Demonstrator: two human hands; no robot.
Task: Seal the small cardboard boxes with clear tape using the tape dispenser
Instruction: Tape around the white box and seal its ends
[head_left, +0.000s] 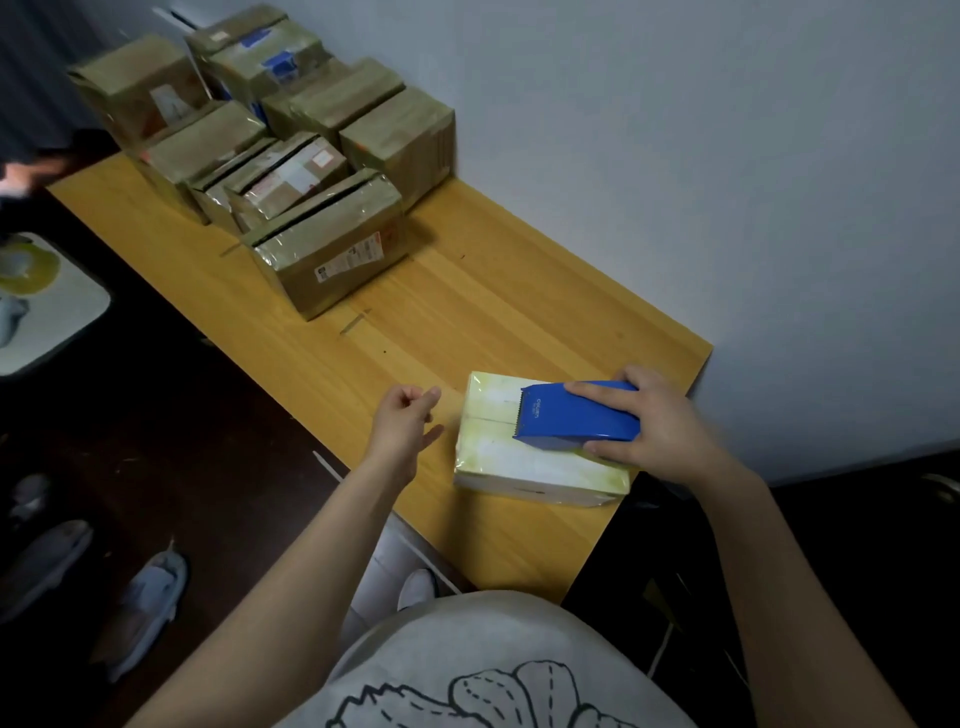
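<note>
The person's right hand (654, 426) is closest to the work. It holds the blue tape dispenser (571, 418), with fingers lying over the top and the thumb tucked under the near side. The dispenser rests on top of the small pale box (498, 462), on the right part of the lid. This box sits at the near right corner of the wooden table (467, 312). The dispenser lies long-ways from right to left, and its toothed end points left. It is lined up with the crack (485, 419) between the two lid flaps. The bare part of the crack is to the left of the teeth, so the next pull likely has to go that way. The box top looks shiny, but I cannot tell how much tape is on it. The left hand (402, 423) is just beside the box's left edge and does not touch it. Its fingers are loosely curled and I see nothing in them, though clear tape would be hard to spot. It is near enough to hold the box down. Farther back on the table is a bunch of brown boxes (332, 244) that look taped.
</note>
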